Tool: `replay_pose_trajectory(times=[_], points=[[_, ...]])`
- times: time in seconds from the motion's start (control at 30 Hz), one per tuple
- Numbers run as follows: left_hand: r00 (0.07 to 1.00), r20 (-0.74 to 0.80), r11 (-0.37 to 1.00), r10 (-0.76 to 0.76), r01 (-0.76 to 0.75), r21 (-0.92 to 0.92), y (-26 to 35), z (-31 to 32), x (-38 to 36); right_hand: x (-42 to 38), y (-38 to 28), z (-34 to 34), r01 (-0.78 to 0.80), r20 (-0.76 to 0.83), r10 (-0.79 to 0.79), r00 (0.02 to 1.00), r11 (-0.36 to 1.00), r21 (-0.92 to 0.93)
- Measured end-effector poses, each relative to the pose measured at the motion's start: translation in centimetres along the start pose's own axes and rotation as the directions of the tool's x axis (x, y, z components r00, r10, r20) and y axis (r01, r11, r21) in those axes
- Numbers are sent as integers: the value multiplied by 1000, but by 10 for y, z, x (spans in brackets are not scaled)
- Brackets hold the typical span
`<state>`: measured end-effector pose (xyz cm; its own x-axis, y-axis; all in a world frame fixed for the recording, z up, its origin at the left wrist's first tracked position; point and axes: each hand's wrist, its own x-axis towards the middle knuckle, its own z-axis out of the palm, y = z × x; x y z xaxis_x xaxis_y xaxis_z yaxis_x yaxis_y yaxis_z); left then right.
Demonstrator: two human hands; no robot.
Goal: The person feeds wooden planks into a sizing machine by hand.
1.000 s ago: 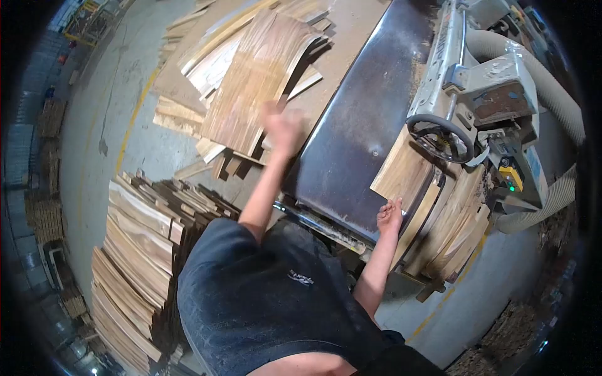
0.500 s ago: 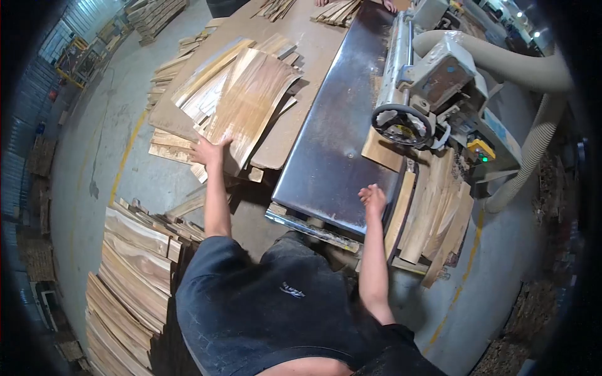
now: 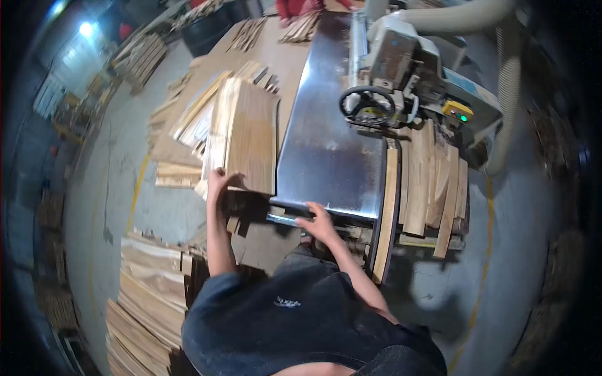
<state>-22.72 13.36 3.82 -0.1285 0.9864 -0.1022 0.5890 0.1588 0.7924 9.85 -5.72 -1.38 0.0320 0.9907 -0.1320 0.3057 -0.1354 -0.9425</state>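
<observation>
My left hand (image 3: 221,180) is closed at the near edge of a broad wooden board (image 3: 254,138), its thumb pointing right; part of the fingers is hard to make out. The board lies on a pile of other boards, beside the shiny metal machine table (image 3: 332,150). At the table's front left corner, my right hand (image 3: 320,224) is open with its fingers apart, holding nothing. A long narrow wood strip (image 3: 386,207) lies along the table's right side.
A machine with a black handwheel (image 3: 367,106) and a yellow switch box (image 3: 458,111) stands over the table. Curved offcuts (image 3: 417,182) lie to the right. Stacked boards (image 3: 147,282) stand at lower left. Across the table is a person in a red sleeve (image 3: 290,9).
The broad board has turned straighter and come nearer the metal table. My left hand has gone from spread to closed; my right hand has moved left to the table's front corner. The view has shifted.
</observation>
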Motion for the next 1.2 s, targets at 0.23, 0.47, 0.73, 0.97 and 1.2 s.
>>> replay_pose_trajectory(times=[0.23,0.47,0.73,0.97,1.2], points=[[932,290,952,216,-135,-274,105,118,-175,-3,-33,13,266,-228,-294,928,953,-146],[945,86,933,315,-325,153,37,214,-188,-87,15,-53,11,-420,175,890,914,404],[856,252,781,452,-516,351,61,247,-240,-175,121,-28,-331,266,594,759,0,944],[790,208,737,577,-613,285,93,305,-158,-112,91,-57,-384,130,662,739,254,888],[786,122,779,606,-618,109,139,338,-48,13,112,-104,-427,10,788,616,324,844]])
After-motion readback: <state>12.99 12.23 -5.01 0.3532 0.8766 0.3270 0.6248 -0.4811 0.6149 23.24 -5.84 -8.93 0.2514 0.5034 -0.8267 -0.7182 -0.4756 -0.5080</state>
